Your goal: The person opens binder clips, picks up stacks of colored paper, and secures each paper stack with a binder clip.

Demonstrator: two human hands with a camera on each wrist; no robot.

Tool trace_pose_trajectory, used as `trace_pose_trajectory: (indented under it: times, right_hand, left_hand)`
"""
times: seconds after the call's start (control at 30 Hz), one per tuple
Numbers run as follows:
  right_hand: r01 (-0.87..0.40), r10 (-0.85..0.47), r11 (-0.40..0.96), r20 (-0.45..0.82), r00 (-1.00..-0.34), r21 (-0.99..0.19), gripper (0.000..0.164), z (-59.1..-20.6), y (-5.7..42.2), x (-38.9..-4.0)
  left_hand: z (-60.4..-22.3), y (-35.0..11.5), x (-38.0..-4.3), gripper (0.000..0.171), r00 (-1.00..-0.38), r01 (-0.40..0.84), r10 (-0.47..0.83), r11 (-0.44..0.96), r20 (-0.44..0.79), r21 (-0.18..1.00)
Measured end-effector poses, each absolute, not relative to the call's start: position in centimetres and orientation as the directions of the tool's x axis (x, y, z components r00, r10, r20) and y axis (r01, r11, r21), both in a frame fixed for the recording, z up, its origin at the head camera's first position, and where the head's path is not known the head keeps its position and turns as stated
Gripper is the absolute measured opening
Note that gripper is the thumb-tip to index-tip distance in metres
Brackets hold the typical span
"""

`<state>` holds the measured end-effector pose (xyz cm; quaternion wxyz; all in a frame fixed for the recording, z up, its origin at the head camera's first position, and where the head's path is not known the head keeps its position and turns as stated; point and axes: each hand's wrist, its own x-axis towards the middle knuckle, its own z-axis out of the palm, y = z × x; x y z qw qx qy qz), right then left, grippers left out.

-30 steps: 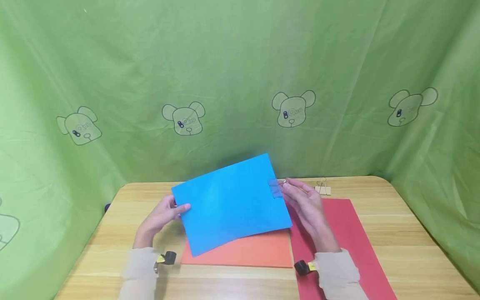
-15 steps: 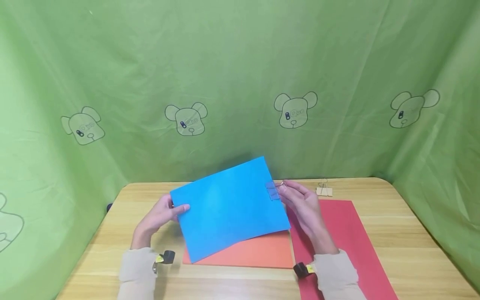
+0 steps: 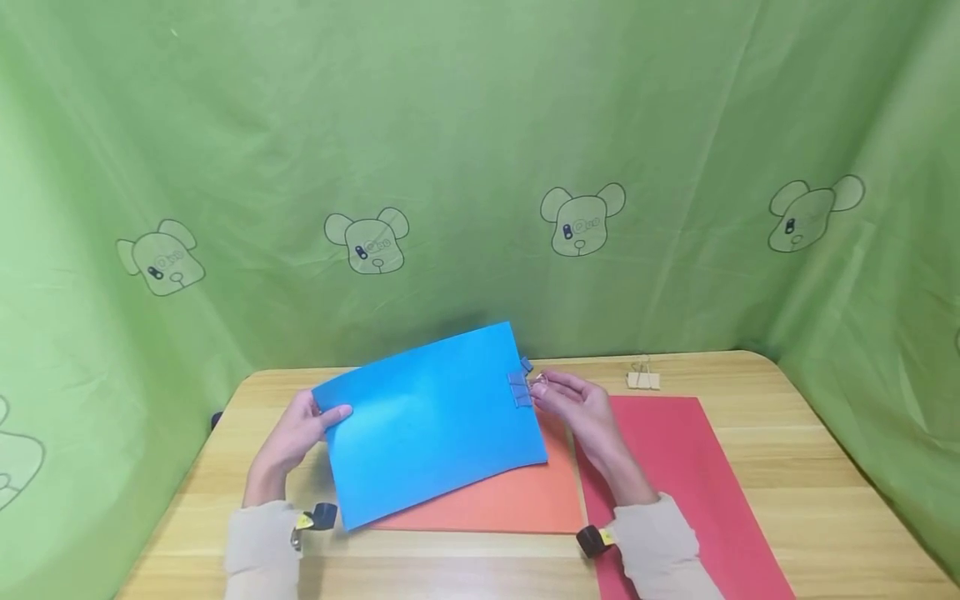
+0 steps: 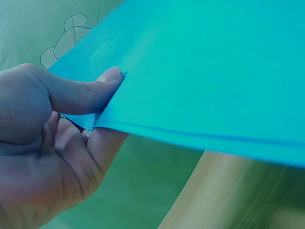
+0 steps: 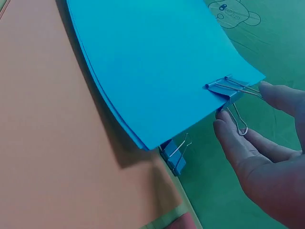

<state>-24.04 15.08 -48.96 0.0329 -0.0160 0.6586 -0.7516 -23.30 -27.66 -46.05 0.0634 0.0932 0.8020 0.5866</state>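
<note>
A stack of blue paper [image 3: 431,425] is held up at a tilt over the orange paper [image 3: 480,504]. My left hand [image 3: 298,427] pinches its left edge, thumb on top and fingers underneath, as the left wrist view shows. On the stack's right edge sits a blue binder clip [image 5: 228,90] with wire handles. The thumb of my right hand [image 5: 267,148] is at the upper handle, and its fingers are by the lower one. Another blue binder clip [image 5: 173,156] lies beyond the paper's edge, near the orange sheets.
Red paper [image 3: 690,483] lies on the right of the wooden table [image 3: 817,467], partly under the right forearm. A cream binder clip [image 3: 643,381] stands behind it near the back edge. A green curtain [image 3: 465,150] with bear drawings surrounds the table.
Both hands and the blue paper have shifted left. The second blue clip has come into view past the paper's right edge. My right hand has stayed at the clip.
</note>
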Motion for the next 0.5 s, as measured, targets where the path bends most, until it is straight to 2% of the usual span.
trace_pose_trajectory:
  times: [0.2, 0.37, 0.5]
  right_hand:
    - [0.054, -0.122, -0.138, -0.037, -0.992, -0.989, 0.063, -49.1, 15.1, -24.4]
    - [0.067, -0.178, -0.097, -0.049, -0.983, -0.993, 0.059, -48.8, 15.1, -24.9]
    - [0.05, -0.215, -0.024, -0.044, -0.976, -0.998, 0.06, -48.4, 14.8, -25.6]
  left_hand:
    - [-46.2, -28.3, -22.6, 0.02, -0.982, 0.032, 0.185, 0.303, -0.026, 0.952]
    - [-46.9, -29.1, -22.0, 0.013, -0.987, -0.005, 0.154, 0.278, -0.049, 0.961]
    - [-48.1, -30.6, -21.5, 0.025, -0.99, -0.033, 0.128, 0.232, -0.064, 0.972]
